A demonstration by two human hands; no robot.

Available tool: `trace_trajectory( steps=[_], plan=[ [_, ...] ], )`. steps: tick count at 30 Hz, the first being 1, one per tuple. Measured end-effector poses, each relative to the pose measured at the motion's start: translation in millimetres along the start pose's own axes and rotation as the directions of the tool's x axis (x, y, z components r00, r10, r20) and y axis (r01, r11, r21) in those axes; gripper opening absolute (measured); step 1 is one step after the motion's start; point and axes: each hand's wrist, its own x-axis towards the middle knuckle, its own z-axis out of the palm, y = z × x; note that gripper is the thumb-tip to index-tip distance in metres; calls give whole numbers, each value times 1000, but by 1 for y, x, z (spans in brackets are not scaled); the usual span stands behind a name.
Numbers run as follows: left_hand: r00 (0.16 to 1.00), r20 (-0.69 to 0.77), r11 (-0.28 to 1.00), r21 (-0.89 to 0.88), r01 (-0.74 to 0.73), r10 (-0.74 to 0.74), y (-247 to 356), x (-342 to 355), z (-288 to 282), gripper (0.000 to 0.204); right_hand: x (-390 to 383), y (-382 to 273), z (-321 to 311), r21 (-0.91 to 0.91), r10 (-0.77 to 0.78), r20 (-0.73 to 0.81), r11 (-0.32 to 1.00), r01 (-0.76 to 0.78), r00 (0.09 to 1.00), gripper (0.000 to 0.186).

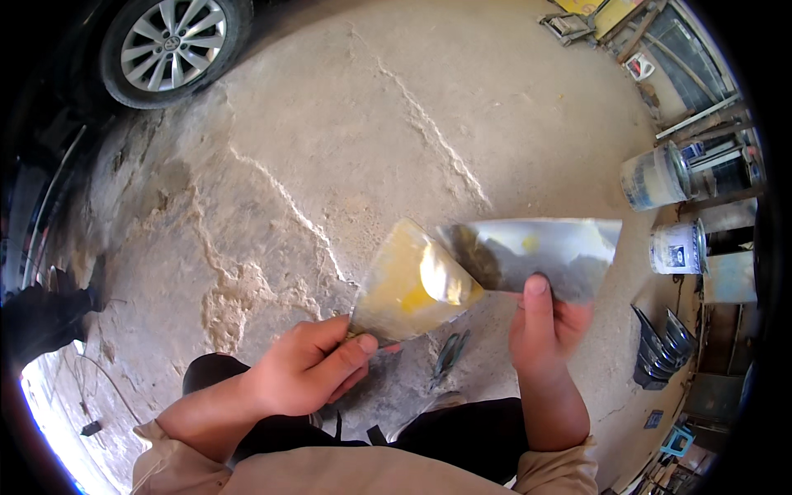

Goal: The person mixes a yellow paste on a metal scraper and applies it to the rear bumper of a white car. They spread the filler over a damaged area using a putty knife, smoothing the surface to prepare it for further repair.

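Observation:
My left hand [309,367] is closed on the lower corner of a metal putty scraper [396,276], its thumb on top. The blade is smeared with yellowish putty and catches a bright glare. In my right hand [544,330] is a second, wider metal putty scraper [573,247], gripped at its lower edge with the thumb on its face. This one is silvery with dark patches and a small yellow spot. The two blades meet or overlap in front of me, the left one's corner before the right one's edge; whether they touch, I cannot tell.
The floor [330,148] is cracked concrete. A car wheel [173,45] stands at the far left. Along the right side are two paint buckets [652,177], black plastic parts [660,351] and a small blue stool [678,441]. A dark greenish object [450,359] lies by my feet.

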Motion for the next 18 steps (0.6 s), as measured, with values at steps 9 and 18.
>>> trace_trajectory(
  steps=[9,18],
  plan=[
    [997,18,990,122,-72,70,-5,2,-3,29,21,-21,-2,-210,-165,409,940,268,897,39],
    [995,0,995,-13,-95,95,-7,3,-6,27,27,-21,-13,-519,227,585,843,144,778,36]
  ],
)
